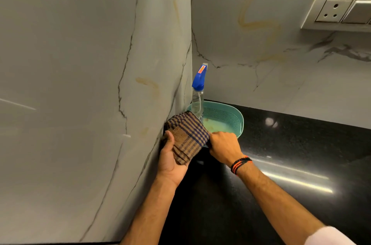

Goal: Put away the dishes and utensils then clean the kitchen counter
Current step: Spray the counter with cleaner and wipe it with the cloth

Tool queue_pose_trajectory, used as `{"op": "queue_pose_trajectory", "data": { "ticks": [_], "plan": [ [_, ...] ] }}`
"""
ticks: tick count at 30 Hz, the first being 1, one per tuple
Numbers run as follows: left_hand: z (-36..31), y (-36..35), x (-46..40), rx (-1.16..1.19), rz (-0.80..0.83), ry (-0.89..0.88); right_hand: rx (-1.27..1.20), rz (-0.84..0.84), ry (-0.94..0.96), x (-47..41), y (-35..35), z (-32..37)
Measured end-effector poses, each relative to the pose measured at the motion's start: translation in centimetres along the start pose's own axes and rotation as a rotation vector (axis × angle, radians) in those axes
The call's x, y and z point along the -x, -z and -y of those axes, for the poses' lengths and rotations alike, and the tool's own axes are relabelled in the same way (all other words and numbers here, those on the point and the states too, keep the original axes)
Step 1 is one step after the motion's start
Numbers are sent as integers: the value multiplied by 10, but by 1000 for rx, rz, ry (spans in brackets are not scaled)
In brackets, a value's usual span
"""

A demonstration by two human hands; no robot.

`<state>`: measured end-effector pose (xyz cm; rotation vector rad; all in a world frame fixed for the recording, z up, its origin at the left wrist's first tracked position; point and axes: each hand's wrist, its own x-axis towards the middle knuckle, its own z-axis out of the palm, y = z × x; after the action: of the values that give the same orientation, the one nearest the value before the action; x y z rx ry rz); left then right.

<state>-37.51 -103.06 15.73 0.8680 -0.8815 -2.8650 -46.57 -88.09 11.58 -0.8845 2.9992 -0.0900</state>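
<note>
I've got the folded checked cloth [187, 136] up over the black counter [281, 154], by the marble wall. My left hand [170, 156] cups it, thumb clamped on top; my right hand [223, 147] seems to pinch its edge, fingertips hidden. The spray bottle [198, 92] sits in the teal basket [230, 118] behind, its base blocked.

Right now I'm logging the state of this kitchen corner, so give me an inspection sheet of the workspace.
Surface: black counter, glossy, with light glare.
Job's things: folded checked cloth; spray bottle with blue trigger head standing in the teal basket, at the wall corner.
Clutter: nothing seen.
Hands: left hand holds the cloth from below, thumb on top; right hand pinches the cloth's right edge; beaded bracelet on the right wrist.
Cables: nothing seen.
Surroundings: marble walls; wall socket upper right.
</note>
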Motion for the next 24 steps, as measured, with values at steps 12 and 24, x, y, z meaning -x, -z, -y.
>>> {"op": "queue_pose_trajectory", "data": {
  "ticks": [12,24],
  "plan": [
    [8,0,-12,3,6,43,-11,-1,-89,-82,10,-30],
    [18,2,-28,-14,33,98,-480,-470,-133,-66,21,-22]
  ]
}}
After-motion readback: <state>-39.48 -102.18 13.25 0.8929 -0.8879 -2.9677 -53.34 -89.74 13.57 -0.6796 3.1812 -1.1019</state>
